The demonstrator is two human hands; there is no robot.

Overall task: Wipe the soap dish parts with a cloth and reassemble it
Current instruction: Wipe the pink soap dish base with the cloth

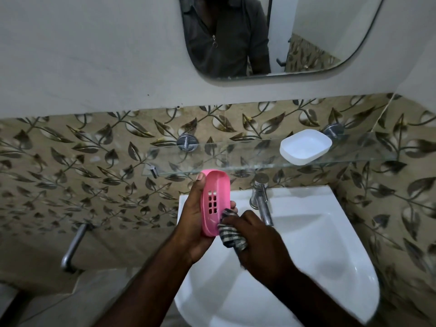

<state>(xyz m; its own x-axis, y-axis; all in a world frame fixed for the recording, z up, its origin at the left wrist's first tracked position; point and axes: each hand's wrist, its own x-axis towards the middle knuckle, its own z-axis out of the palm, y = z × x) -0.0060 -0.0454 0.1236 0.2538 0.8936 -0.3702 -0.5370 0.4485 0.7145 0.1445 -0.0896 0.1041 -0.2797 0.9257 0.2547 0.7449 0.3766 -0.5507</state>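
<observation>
My left hand (pixel 192 223) grips a pink slotted soap dish insert (pixel 215 200), held upright over the left edge of the sink. Its hollow side with the drain holes faces me. My right hand (pixel 262 244) holds a dark checked cloth (pixel 232 233) bunched in its fingers and presses it against the lower right rim of the pink insert. The white soap dish base (pixel 305 146) sits alone on the glass shelf (pixel 212 162), up and to the right of both hands.
A white wash basin (pixel 318 256) lies below the hands, with a chrome tap (pixel 262 199) just right of them. A mirror (pixel 271 36) hangs above the shelf. A metal pipe (pixel 73 246) sticks out of the leaf-patterned tiled wall at lower left.
</observation>
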